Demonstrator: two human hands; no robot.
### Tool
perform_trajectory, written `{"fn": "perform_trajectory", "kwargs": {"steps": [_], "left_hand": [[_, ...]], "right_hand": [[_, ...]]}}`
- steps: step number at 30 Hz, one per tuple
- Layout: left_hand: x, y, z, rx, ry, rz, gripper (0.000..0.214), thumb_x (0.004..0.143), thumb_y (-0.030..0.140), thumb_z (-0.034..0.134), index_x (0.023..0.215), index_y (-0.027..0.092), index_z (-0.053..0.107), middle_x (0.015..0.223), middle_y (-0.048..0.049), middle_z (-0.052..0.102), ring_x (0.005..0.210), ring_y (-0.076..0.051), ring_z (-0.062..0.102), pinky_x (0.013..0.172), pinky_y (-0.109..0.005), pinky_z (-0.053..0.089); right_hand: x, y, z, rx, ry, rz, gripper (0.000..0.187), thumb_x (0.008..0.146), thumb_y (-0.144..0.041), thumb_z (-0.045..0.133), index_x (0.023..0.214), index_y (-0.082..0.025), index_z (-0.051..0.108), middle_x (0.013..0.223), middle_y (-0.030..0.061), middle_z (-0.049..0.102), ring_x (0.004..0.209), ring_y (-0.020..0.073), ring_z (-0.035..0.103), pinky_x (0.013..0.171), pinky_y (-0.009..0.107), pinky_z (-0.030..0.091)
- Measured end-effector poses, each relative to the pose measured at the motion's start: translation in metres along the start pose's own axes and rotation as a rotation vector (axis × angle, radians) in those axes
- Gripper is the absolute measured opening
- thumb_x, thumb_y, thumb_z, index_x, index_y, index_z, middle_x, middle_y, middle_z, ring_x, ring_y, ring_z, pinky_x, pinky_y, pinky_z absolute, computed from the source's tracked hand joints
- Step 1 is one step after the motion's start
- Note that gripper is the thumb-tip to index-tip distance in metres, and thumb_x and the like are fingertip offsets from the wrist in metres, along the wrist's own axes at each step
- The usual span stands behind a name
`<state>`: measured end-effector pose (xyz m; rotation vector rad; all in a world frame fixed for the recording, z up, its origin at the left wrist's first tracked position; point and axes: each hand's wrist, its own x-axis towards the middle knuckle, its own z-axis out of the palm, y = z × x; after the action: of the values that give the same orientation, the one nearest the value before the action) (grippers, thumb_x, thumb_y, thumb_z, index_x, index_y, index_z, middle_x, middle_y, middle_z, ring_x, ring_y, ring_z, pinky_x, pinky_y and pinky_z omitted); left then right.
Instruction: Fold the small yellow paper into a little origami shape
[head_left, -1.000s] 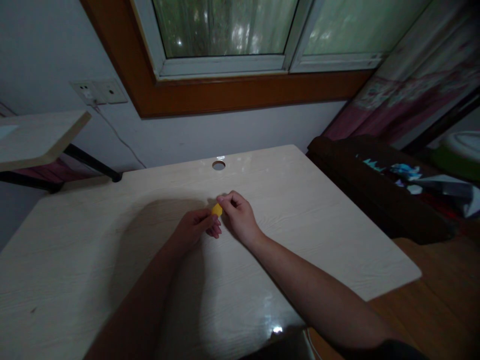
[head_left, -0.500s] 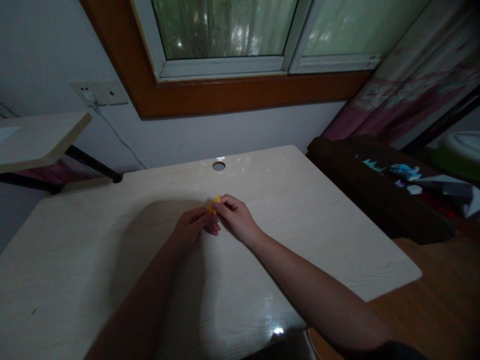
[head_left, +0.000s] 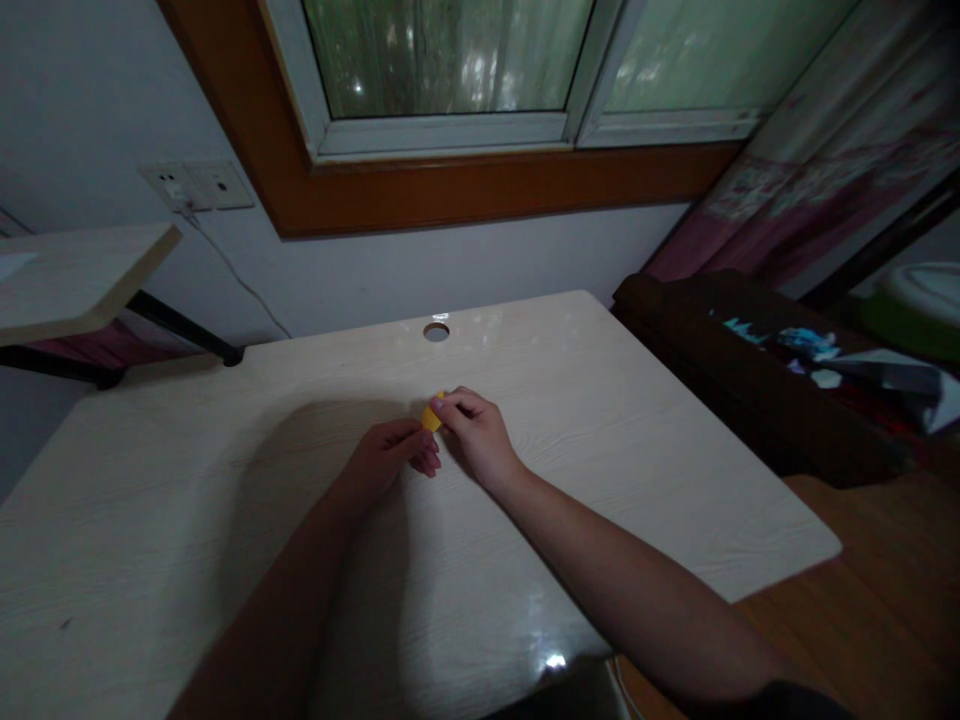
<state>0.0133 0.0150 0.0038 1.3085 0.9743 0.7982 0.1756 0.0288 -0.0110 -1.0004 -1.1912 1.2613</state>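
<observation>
A small yellow piece that looks like folded paper [head_left: 431, 417] is held between my two hands over the middle of the desk. My left hand [head_left: 390, 453] pinches its lower left edge between thumb and forefinger, the other fingers loosely curled below. On the upper right side, my right hand [head_left: 477, 425] grips it with the thumb on top. Fingers cover part of the piece, so its full shape cannot be made out.
The pale wood-grain desk [head_left: 600, 450] has a round cable hole [head_left: 436, 332] near its back edge. A raised shelf [head_left: 82, 280] stands at the left. Beyond the right edge is a dark brown sofa [head_left: 720, 400] with items on it. A window [head_left: 450, 60] is behind.
My right thumb has shifted slightly up along the yellow piece, and more of its face shows between my hands. Both hands keep hold of it in nearly the same place.
</observation>
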Motion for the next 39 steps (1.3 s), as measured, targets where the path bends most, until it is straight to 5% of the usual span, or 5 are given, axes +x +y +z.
{"fn": "perform_trajectory", "kwargs": {"steps": [23,28,39], "left_hand": [[0.003,-0.009,0.000,0.015,-0.161,0.020,0.037,0.085,0.048,0.061,0.080,0.012,0.069,0.071,-0.0074,0.073,0.063,-0.017,0.070,0.062,-0.027,0.054],[0.002,-0.008,0.002,0.029,-0.161,0.027,0.035,0.085,0.047,0.061,0.079,0.013,0.070,0.071,-0.0071,0.073,0.063,-0.017,0.070,0.064,-0.028,0.056],[0.000,-0.006,0.001,0.003,-0.023,0.039,0.031,0.089,0.042,0.059,0.082,0.014,0.070,0.073,-0.0074,0.074,0.065,-0.016,0.069,0.065,-0.027,0.054]], "right_hand": [[-0.001,-0.003,-0.001,-0.263,0.232,-0.110,0.044,0.085,-0.053,0.062,0.059,-0.018,0.056,0.061,-0.0029,0.049,0.062,0.0125,0.047,0.062,0.026,0.038],[0.000,-0.008,0.000,-0.147,0.254,-0.031,0.052,0.087,-0.060,0.054,0.055,-0.019,0.051,0.052,-0.0039,0.043,0.052,0.0110,0.041,0.054,0.025,0.034],[0.006,-0.001,0.001,0.022,0.153,0.022,0.055,0.090,-0.064,0.046,0.072,-0.016,0.065,0.068,0.0028,0.060,0.056,0.0118,0.050,0.055,0.026,0.039]]}}
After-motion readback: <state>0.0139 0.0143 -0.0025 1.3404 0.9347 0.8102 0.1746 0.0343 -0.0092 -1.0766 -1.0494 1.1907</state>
